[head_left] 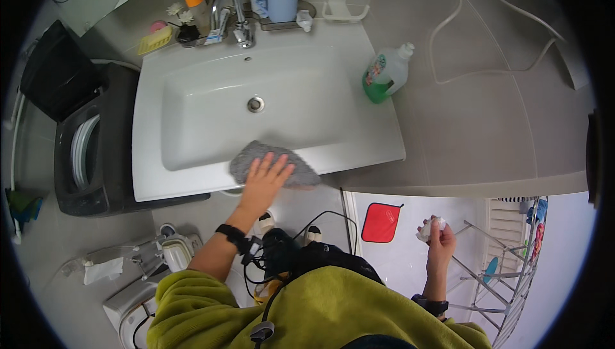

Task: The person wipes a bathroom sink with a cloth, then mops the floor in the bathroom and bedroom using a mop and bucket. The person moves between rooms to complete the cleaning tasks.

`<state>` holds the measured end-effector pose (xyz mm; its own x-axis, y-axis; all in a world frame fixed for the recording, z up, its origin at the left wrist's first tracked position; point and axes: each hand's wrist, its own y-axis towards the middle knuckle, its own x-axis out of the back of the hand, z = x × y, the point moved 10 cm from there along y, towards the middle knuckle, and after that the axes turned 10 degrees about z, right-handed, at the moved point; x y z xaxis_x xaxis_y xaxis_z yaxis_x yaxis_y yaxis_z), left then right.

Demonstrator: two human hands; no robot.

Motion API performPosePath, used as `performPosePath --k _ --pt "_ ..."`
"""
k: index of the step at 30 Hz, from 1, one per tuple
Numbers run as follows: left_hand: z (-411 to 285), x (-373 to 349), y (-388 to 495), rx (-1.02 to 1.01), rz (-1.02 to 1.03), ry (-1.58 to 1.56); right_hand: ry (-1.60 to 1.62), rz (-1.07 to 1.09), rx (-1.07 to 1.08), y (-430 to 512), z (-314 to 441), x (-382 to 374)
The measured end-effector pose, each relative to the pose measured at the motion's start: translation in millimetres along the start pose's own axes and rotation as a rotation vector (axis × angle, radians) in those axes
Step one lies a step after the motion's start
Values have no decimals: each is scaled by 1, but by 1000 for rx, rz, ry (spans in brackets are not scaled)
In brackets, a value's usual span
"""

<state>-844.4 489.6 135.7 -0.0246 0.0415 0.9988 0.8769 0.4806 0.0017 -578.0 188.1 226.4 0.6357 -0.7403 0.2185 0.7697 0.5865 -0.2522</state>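
Note:
My left hand (266, 176) presses with spread fingers on a grey cloth (302, 168), which lies over the front rim of a white washbasin (182, 179). Away to the right, off the basin, my right hand (441, 241) holds a crumpled white wad (424, 231), perhaps tissue, between thumb and fingers. The basin's metal drain (256, 104) shows no water over it. A chrome faucet (243, 31) stands at the back rim. On the right rim is a clear bottle of green liquid (384, 75) with a white cap.
Along the back rim are a blue mug (282, 2), an orange-capped bottle (194, 0), a yellow soap dish (154, 41) and a white wall holder (340, 5). A dark washing machine (115, 147) with raised lid adjoins the basin's left side. A metal drying rack (509, 291) stands lower right.

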Motion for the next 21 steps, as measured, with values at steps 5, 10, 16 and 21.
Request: performPosePath --k 5,10,16,21 --pt "131 -3 -110 394 200 -25 4 209 140 15 19 -65" --pt "248 0 -196 785 147 -42 -102 287 101 17 26 -117" --pt "270 7 -194 794 -22 81 -175 285 34 9 35 -156" --pt "269 3 -188 835 105 70 82 420 16 3 41 -202"
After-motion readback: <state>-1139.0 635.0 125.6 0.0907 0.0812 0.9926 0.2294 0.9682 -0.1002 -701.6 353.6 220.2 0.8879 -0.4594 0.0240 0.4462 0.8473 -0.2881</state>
